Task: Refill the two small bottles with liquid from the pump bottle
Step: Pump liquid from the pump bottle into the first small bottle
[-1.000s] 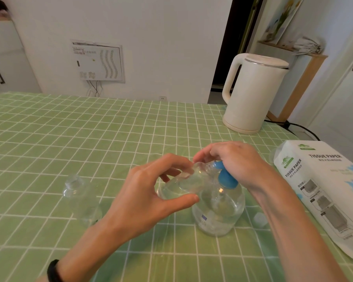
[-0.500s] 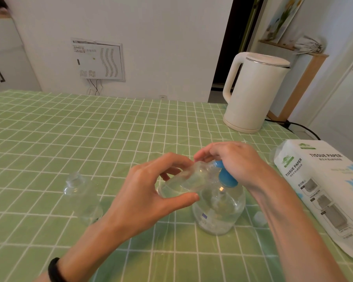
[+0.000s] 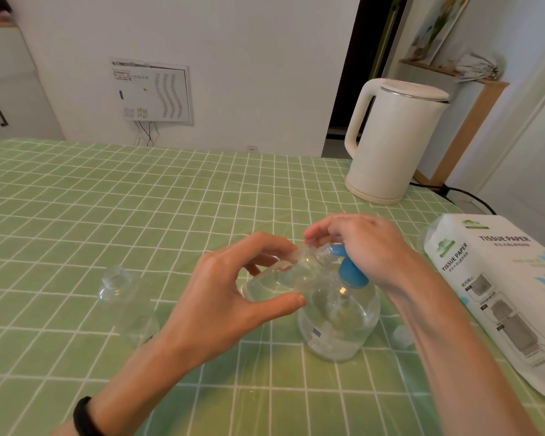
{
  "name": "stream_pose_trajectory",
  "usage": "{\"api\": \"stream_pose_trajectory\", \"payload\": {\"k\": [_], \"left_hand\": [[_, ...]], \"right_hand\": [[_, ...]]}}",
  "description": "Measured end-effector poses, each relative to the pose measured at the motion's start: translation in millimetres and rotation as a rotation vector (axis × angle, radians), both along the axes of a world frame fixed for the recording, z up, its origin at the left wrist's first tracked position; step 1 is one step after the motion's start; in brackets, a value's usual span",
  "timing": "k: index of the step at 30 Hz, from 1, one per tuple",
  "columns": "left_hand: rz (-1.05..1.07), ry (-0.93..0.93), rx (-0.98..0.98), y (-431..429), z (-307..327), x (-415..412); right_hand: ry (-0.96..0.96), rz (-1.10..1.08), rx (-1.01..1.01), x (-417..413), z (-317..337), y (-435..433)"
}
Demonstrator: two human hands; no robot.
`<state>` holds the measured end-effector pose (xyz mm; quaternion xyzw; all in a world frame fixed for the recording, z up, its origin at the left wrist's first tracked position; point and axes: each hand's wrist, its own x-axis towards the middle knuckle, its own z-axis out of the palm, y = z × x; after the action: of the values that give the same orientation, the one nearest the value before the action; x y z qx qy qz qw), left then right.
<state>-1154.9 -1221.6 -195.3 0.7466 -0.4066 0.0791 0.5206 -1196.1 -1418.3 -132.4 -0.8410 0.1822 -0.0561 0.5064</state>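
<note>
small bottle lies tipped in the left hand, above the counter, its open neck right at the blue spout of the pump bottle. the thumb and fingers curl round its belly. the right hand is curled over the pump top. the other small bottle stands to the left. i think the held bottle is light, thin plastic, slippery when wet. hold it round the middle, gently, so it does not squash.
</note>
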Motion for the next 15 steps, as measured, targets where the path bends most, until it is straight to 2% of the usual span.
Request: {"api": "stream_pose_trajectory", "payload": {"k": [15], "left_hand": [[0.01,0.003,-0.002,2.1,0.3,2.0]], "right_hand": [[-0.03,-0.034,-0.002,1.0,1.0,1.7]]}}
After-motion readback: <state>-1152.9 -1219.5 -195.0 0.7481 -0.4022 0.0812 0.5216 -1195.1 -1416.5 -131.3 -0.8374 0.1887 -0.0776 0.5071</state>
